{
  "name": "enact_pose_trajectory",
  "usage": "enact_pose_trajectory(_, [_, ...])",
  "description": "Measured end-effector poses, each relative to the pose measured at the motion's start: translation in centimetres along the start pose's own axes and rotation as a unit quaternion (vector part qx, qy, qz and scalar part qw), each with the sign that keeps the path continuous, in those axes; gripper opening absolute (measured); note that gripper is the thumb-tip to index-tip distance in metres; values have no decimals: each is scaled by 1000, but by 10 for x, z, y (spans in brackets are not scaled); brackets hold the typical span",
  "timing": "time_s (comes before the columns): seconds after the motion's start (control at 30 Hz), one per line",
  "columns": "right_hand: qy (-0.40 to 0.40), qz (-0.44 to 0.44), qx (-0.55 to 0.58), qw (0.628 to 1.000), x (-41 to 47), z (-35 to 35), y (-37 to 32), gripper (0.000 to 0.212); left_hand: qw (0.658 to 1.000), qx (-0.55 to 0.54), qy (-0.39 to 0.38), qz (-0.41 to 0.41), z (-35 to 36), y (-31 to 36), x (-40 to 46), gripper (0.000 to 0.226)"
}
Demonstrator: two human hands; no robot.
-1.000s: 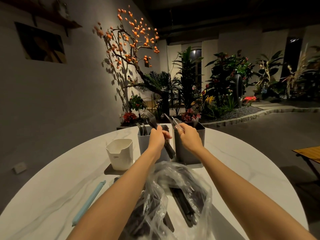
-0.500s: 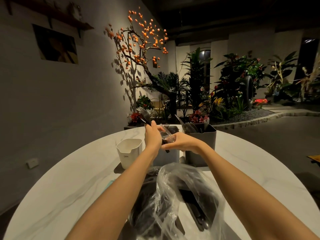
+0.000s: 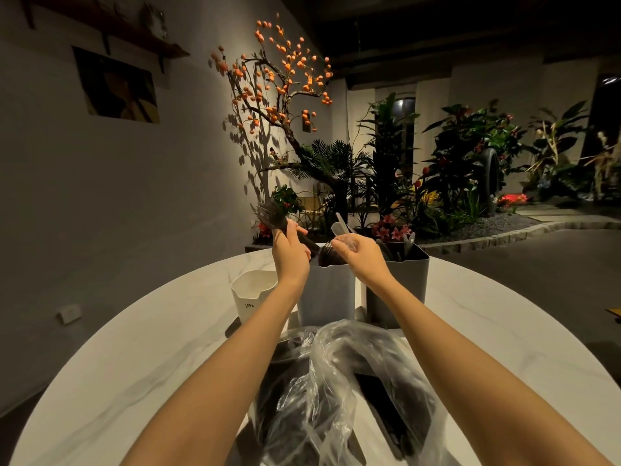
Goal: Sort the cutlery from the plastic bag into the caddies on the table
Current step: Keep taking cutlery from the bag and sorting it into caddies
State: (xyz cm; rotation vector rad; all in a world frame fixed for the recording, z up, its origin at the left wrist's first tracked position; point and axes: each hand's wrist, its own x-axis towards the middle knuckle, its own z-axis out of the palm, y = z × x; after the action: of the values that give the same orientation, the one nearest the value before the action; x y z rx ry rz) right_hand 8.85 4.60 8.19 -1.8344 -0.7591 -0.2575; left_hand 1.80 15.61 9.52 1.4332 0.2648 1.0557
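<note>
My left hand [image 3: 289,249] grips a bundle of dark forks [image 3: 273,215], fingers curled round the handles, tines raised up and to the left. My right hand [image 3: 361,255] pinches clear plastic cutlery [image 3: 342,230] above the light grey caddy [image 3: 326,290].

Progress, as I judge it:
- The light grey caddy already holds dark pieces near its rim.
- The dark grey caddy [image 3: 398,287], just beside it on the right, holds several upright pieces.
- The white caddy [image 3: 250,294], on the left, shows no contents from this angle.
- The plastic bag [image 3: 339,381] lies on the surface [image 3: 141,358] between my forearms, with many dark pieces left inside.

The sorting is partly done. Both held bundles are not yet placed, and the bag remains to be emptied.
</note>
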Motion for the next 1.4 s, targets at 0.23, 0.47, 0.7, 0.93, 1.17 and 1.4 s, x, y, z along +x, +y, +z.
enact_pose_trajectory(0.23, [31,28,-5,999,-1,-5,12,34,972,211,-88,-56,-4,-29,10,37])
enact_pose_trajectory(0.47, [133,30,-59,989,5,-12,19,32,951,283,-127,10,-3,-31,12,46])
enact_pose_trajectory(0.7, [131,33,-224,965,15,-13,19,29,894,408,-86,163,4,-32,13,51])
enact_pose_trajectory(0.93, [101,39,-339,934,33,-12,22,22,855,418,-142,273,16,-43,16,27])
enact_pose_trajectory(1.17, [112,69,-354,926,43,-11,28,23,872,389,-129,267,24,-56,13,21])
enact_pose_trajectory(1.4, [180,62,-370,910,34,-29,32,27,873,396,-117,261,26,-61,14,21])
